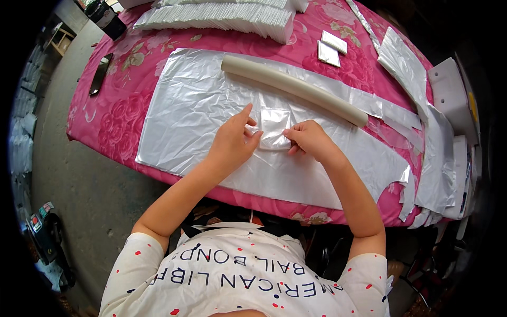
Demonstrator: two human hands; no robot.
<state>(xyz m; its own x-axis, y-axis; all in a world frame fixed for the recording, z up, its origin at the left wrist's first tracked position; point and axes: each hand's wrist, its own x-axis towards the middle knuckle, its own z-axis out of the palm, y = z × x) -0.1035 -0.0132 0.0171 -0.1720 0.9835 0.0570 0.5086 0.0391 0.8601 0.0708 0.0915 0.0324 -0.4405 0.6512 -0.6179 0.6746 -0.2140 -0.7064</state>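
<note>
A small square packet of folded clear plastic film (275,127) lies over the large sheet of plastic film (185,100) in front of me. My right hand (307,138) pinches the packet's right edge between thumb and fingers. At the packet's left side is my left hand (236,136), its fingers spread and apart from one another, with nothing held. Just beyond both hands a long beige cardboard tube (293,87) rests slantwise across the sheet.
Two small folded packets (329,53) lie on the pink flowered tablecloth (124,124). A long stack of folded film (222,22) stands at the back. Film strips (435,153) and white boxes (453,95) line the right edge. A phone-like dark object (101,74) and dark cup (105,20) sit left.
</note>
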